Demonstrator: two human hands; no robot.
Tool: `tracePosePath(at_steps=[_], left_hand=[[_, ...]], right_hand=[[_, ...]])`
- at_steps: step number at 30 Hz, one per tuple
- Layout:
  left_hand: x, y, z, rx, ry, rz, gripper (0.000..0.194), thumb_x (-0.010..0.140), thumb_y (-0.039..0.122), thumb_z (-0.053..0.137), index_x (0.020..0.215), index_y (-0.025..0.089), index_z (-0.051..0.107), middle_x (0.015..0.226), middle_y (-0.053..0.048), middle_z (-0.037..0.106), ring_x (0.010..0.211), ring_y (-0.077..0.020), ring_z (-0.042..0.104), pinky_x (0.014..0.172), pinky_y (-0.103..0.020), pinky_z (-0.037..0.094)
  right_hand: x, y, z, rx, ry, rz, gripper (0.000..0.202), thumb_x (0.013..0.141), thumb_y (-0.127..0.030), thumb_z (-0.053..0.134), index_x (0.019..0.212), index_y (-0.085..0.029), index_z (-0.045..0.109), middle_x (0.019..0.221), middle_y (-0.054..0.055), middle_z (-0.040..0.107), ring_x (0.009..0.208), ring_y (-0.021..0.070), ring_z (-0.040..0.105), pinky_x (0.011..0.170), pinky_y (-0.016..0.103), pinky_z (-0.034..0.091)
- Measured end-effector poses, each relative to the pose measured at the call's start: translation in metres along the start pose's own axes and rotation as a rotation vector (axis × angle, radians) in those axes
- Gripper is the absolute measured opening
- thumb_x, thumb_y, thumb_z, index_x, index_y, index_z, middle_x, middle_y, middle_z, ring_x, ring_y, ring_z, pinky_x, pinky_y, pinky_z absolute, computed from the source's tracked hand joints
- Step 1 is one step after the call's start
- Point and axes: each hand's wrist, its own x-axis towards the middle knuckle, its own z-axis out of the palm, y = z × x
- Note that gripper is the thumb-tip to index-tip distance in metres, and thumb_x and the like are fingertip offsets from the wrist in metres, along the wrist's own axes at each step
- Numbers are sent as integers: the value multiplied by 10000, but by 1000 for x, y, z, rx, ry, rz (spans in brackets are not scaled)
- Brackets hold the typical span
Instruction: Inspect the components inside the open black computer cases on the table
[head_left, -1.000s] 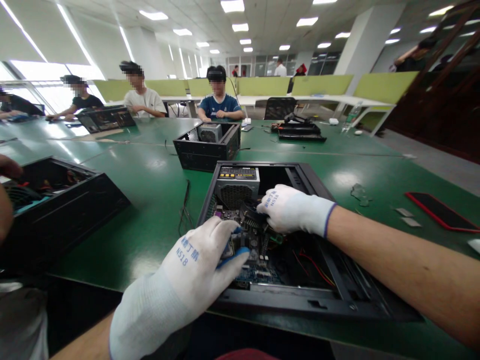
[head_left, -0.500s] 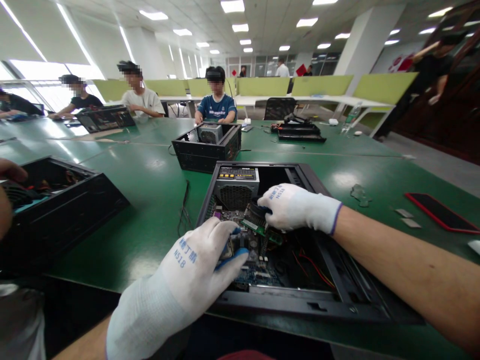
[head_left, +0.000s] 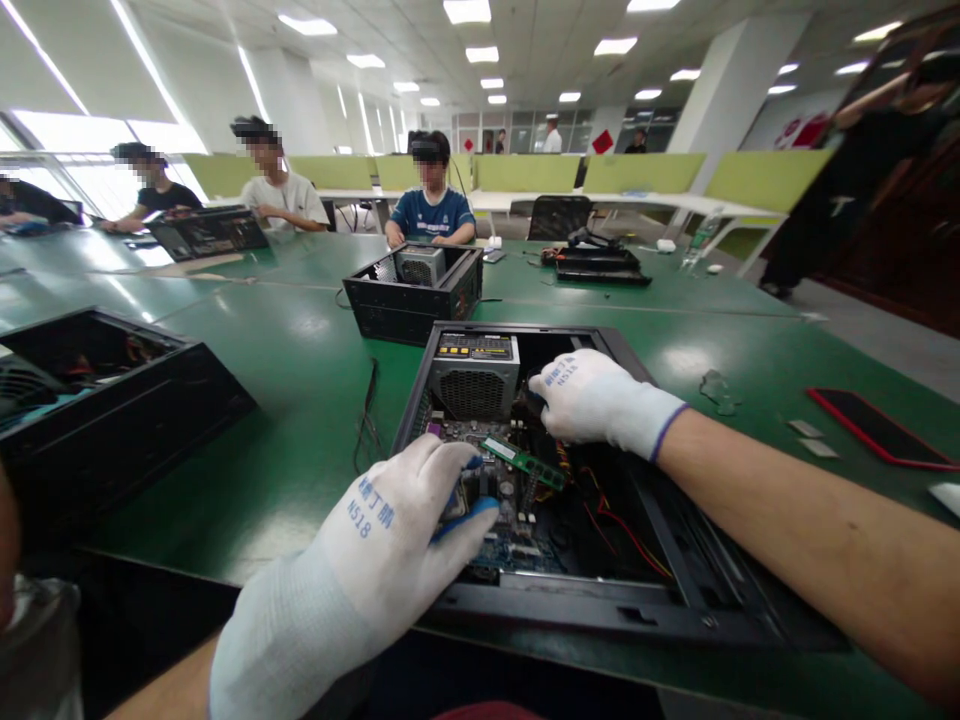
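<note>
My left hand [head_left: 416, 510], in a white glove with blue fingertips, reaches over the motherboard [head_left: 517, 535] in the open computer case [head_left: 600, 600]. Its thumb and forefinger are apart around a metallic part of the board, with no grip visible. A green memory stick [head_left: 523, 461] lies slantwise across the board, just right of those fingertips and touched by neither hand. My right hand [head_left: 585, 397], gloved alike, is over the dark inside of the case, beside the power supply [head_left: 477, 376]. Its fingers are curled at a dark shape I cannot make out.
Red and yellow wires [head_left: 630, 535] run inside the case. Another open case [head_left: 112, 400] stands at left, and one more [head_left: 416, 295] lies ahead before a seated person [head_left: 433, 210]. A red-edged black panel [head_left: 881, 428] is on the green table [head_left: 315, 400] at right.
My right hand has moved right, taking a dark ribbed thing off the board, so the memory stick shows in full. My left hand is nearly still. At left, another person's hand has left the neighbouring case.
</note>
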Motion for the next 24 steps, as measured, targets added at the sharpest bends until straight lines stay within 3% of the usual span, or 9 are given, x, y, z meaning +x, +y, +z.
tracePosePath(at_steps=[4, 10, 18, 24], left_hand=[[-1, 0, 0, 6, 28, 7, 336, 942, 309, 614, 1241, 265, 465, 1074, -25, 623, 1005, -192, 642, 960, -335, 531], [0, 0, 0, -14, 21, 6, 327, 931, 296, 629, 1219, 263, 478, 1038, -18, 628, 973, -190, 651, 946, -329, 536], [-1, 0, -1, -29, 14, 11, 295, 941, 315, 615, 1201, 260, 487, 1062, -21, 627, 971, -189, 647, 904, -324, 544], [-2, 1, -3, 2, 65, 38, 290, 943, 308, 610, 1198, 248, 484, 1070, -30, 634, 955, -195, 653, 874, -329, 552]], right_hand=[[8, -3, 1, -61, -81, 13, 258, 836, -223, 572, 1009, -156, 752, 1040, 155, 756, 952, 294, 713, 759, 379, 509], [2, -16, -1, -12, -142, -90, 293, 869, -232, 575, 1100, -149, 735, 1102, 156, 743, 1020, 296, 702, 797, 372, 512], [-4, -35, 15, 38, -470, -347, 559, 751, -156, 705, 1306, -157, 642, 1211, 161, 704, 1074, 320, 686, 832, 387, 528], [0, -37, 19, 20, -522, -410, 522, 751, -184, 705, 1270, -139, 664, 1176, 140, 717, 1037, 287, 695, 847, 365, 527]])
